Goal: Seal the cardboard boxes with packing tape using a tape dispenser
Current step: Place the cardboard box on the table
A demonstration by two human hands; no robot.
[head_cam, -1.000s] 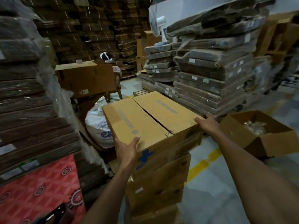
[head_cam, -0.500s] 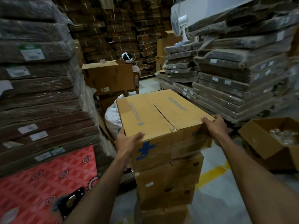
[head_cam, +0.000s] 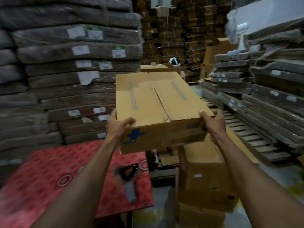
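Head view: left hand [head_cam: 117,127], right hand [head_cam: 213,123] clutch one box [head_cam: 148,99]; one tape dispenser [head_cam: 129,176].

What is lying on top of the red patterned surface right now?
A tape dispenser lies near the right edge of the red patterned surface. The left forearm hides part of that surface.

Red patterned table [head_cam: 49,178], black tape dispenser [head_cam: 128,173] near its right edge

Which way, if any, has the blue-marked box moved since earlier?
Yes. The blue-marked box is off the box stack, shifted left toward the red surface.
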